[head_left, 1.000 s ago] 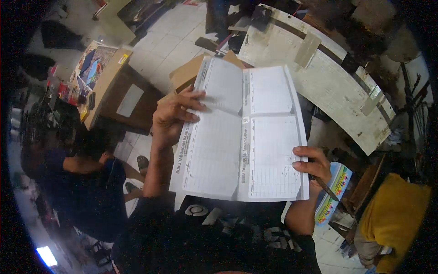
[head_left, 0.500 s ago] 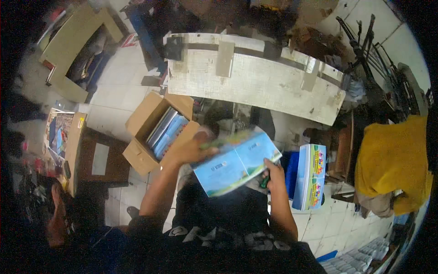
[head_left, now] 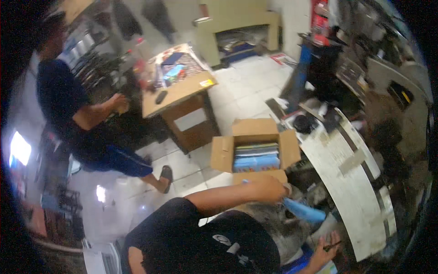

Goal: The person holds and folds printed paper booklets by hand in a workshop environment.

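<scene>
My left hand (head_left: 272,188) is closed around the edge of a light blue printed booklet (head_left: 305,211), which hangs folded and smeared by motion. That hand is just in front of an open cardboard box (head_left: 222,154). Inside the box, blue booklets (head_left: 257,160) are packed on edge. At the lower right, my right hand (head_left: 323,253) is apart from the booklet, its fingers partly extended around a small dark tool (head_left: 332,246) whose kind I cannot make out.
A long whitish board (head_left: 335,182) curves along the right side. Beyond the box stands a brown wooden desk (head_left: 182,105) with papers and a dark phone-like object. Another person (head_left: 68,100) in dark clothes is at the left. Tiled floor (head_left: 244,91) lies behind the box.
My view has swung left, bringing the box to the middle and the other person into sight. The booklet has left my right hand and is now in my left hand by the box.
</scene>
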A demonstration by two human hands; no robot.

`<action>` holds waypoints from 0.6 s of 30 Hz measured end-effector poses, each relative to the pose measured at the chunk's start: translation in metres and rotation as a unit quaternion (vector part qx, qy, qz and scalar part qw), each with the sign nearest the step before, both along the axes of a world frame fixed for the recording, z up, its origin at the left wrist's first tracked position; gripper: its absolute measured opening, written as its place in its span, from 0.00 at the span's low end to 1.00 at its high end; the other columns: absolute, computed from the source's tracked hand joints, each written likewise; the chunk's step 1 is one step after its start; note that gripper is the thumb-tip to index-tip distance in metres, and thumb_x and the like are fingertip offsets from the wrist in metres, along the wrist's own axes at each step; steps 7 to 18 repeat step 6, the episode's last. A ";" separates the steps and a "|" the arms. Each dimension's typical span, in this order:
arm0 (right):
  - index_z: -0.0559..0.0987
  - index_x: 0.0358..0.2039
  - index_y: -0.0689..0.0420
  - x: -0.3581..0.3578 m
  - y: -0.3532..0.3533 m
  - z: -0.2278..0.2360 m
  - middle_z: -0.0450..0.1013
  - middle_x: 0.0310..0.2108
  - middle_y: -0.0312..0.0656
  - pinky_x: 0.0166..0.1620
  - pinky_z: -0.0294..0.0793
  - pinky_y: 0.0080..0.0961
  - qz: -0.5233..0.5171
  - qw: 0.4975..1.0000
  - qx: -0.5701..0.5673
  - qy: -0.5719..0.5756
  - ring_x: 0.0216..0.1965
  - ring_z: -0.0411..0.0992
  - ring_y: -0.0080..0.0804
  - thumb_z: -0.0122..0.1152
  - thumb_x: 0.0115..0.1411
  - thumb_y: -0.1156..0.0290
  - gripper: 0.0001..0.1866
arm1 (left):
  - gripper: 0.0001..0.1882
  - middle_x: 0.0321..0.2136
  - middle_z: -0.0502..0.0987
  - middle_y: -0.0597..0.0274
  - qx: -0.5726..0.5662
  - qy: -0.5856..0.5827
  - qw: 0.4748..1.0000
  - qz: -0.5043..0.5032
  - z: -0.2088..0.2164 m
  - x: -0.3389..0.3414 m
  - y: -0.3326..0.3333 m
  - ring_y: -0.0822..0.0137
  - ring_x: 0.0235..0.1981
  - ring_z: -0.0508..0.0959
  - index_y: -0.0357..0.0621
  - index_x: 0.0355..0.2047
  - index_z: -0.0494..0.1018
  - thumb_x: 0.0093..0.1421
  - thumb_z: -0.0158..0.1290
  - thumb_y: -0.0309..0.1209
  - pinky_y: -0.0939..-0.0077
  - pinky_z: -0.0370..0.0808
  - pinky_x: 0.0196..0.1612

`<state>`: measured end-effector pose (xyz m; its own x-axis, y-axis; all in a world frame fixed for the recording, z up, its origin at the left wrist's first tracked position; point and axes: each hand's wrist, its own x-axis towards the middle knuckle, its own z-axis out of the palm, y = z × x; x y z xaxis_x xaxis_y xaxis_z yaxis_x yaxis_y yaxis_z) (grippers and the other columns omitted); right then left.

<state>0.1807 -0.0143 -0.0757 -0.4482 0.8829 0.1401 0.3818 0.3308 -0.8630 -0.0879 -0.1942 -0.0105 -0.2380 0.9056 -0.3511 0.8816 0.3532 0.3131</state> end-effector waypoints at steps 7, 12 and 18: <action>0.73 0.53 0.53 -0.061 -0.019 0.091 0.66 0.57 0.55 0.59 0.59 0.52 0.419 0.777 -0.032 -0.469 0.59 0.63 0.53 0.69 0.46 0.61 0.32 | 0.10 0.27 0.80 0.50 0.024 0.055 0.987 -0.148 0.002 0.023 -0.015 0.50 0.33 0.81 0.43 0.25 0.80 0.51 0.53 0.35 0.56 0.77 0.35; 0.73 0.53 0.53 -0.061 -0.019 0.091 0.66 0.57 0.55 0.59 0.59 0.52 0.419 0.777 -0.032 -0.469 0.59 0.63 0.53 0.69 0.46 0.61 0.32 | 0.10 0.27 0.80 0.50 0.024 0.055 0.987 -0.148 0.002 0.023 -0.015 0.50 0.33 0.81 0.43 0.25 0.80 0.51 0.53 0.35 0.56 0.77 0.35; 0.73 0.53 0.53 -0.061 -0.019 0.091 0.66 0.57 0.55 0.59 0.59 0.52 0.419 0.777 -0.032 -0.469 0.59 0.63 0.53 0.69 0.46 0.61 0.32 | 0.10 0.27 0.80 0.50 0.024 0.055 0.987 -0.148 0.002 0.023 -0.015 0.50 0.33 0.81 0.43 0.25 0.80 0.51 0.53 0.35 0.56 0.77 0.35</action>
